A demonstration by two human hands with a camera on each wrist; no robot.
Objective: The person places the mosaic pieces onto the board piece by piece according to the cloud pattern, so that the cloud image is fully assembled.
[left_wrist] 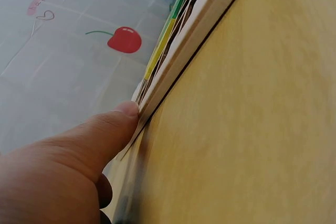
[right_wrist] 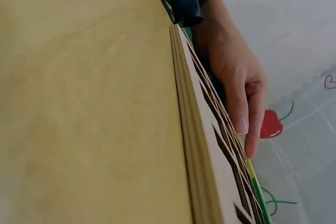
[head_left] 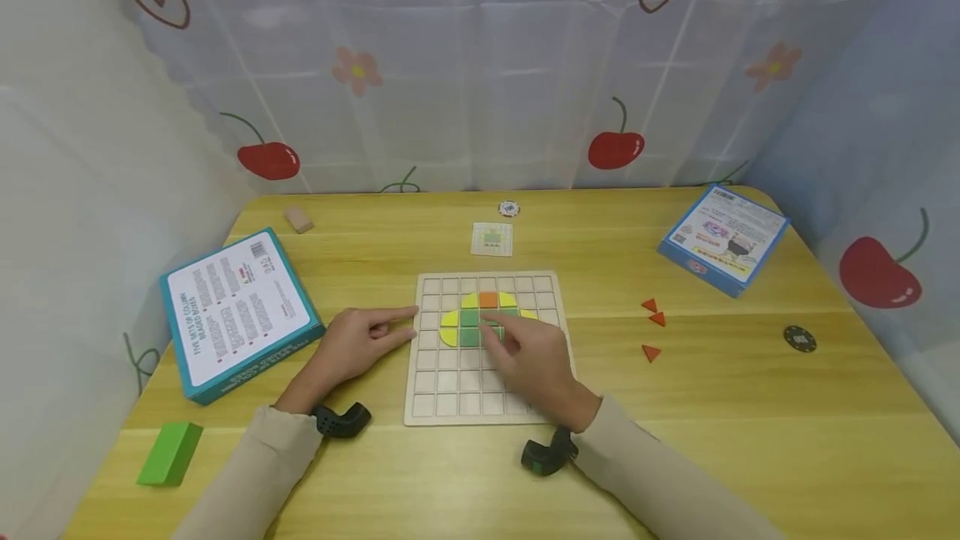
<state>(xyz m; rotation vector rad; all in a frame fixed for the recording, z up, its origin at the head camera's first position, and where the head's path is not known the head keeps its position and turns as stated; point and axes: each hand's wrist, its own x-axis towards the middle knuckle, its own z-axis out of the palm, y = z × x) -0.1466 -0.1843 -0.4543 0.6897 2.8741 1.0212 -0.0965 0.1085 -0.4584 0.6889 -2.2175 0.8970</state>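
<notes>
A pale wooden grid board lies flat on the table. On it is a pattern of green squares, yellow rounded pieces and one orange square. My left hand rests beside the board, its extended index finger and thumb touching the left edge. The left wrist view has the thumb against that edge. Over the pattern is my right hand, index finger and thumb extended above the green squares. I see no piece between those fingertips, and the hand covers part of the pattern's right side.
Behind the board lie a pattern card and a white chip. Several red triangles and a black chip are to the right. Boxes stand left and right; a green block is front left, a tan block back left.
</notes>
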